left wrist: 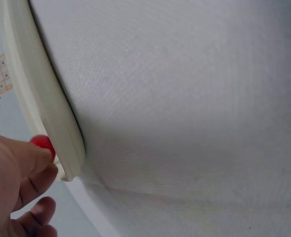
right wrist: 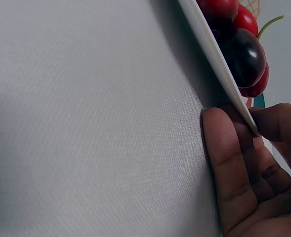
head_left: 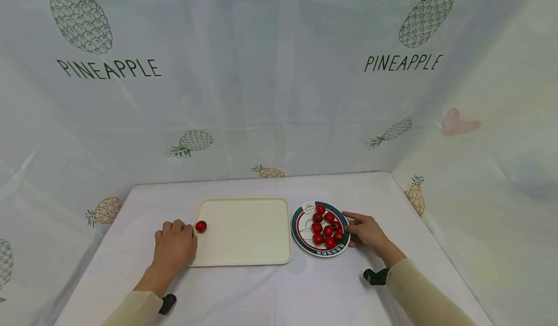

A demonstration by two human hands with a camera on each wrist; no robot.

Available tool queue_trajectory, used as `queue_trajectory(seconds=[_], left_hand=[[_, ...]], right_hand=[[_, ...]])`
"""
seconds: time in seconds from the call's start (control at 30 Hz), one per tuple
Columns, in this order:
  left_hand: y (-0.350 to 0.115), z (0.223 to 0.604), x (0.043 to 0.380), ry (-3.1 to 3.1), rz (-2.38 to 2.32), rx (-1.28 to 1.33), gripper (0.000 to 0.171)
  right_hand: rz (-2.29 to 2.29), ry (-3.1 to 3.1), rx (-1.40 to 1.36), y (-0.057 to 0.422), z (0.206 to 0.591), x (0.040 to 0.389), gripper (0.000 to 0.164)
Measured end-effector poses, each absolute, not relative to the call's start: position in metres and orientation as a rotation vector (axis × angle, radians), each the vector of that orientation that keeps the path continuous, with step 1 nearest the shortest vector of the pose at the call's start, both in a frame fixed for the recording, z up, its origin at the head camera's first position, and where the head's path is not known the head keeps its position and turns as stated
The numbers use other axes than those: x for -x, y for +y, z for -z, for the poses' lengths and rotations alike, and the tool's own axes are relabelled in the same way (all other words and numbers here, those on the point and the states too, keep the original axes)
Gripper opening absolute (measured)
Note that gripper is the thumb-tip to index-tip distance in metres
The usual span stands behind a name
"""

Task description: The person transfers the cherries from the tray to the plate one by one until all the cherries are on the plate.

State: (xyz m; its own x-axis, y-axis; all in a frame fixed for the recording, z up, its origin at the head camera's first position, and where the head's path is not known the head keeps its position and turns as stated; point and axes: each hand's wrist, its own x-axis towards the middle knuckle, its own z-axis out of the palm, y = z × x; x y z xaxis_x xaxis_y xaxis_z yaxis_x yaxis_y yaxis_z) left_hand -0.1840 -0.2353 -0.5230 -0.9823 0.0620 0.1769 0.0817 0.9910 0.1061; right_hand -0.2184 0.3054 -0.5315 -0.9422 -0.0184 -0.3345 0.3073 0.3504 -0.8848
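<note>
My left hand (head_left: 175, 244) is at the left edge of a cream rectangular tray (head_left: 244, 234). Between its thumb and index finger it pinches a red cherry (head_left: 201, 226) by the stem, and the fruit overlaps the tray's left side. In the left wrist view the cherry (left wrist: 44, 145) shows partly behind the thumb, close to the tray's rim (left wrist: 61, 123). My right hand (head_left: 369, 231) grips the right rim of a round plate (head_left: 305, 242), thumb on top and fingers underneath. Several cherries (head_left: 330, 242), some with stems, are grouped on the plate's right part.
The plate stands just right of the tray on a white-covered table (head_left: 244, 297). Behind the table hangs a pale curtain (head_left: 270, 98) printed with pineapples. Dark straps or devices (head_left: 376, 276) are on both wrists.
</note>
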Motion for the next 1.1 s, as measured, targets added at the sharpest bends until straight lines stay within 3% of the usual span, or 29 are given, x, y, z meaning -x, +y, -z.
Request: queue_trajectory(seconds=[0.47, 1.1], left_hand=[[-0.234, 0.520, 0.185, -2.892, 0.220, 0.136, 0.011], [-0.223, 0.514, 0.190, -2.845, 0.257, 0.181, 0.008]], right_hand=[[1.621, 2.329, -0.267, 0.305, 0.532, 0.219, 0.056], [1.607, 2.328, -0.254, 0.306, 0.531, 0.219, 0.058]])
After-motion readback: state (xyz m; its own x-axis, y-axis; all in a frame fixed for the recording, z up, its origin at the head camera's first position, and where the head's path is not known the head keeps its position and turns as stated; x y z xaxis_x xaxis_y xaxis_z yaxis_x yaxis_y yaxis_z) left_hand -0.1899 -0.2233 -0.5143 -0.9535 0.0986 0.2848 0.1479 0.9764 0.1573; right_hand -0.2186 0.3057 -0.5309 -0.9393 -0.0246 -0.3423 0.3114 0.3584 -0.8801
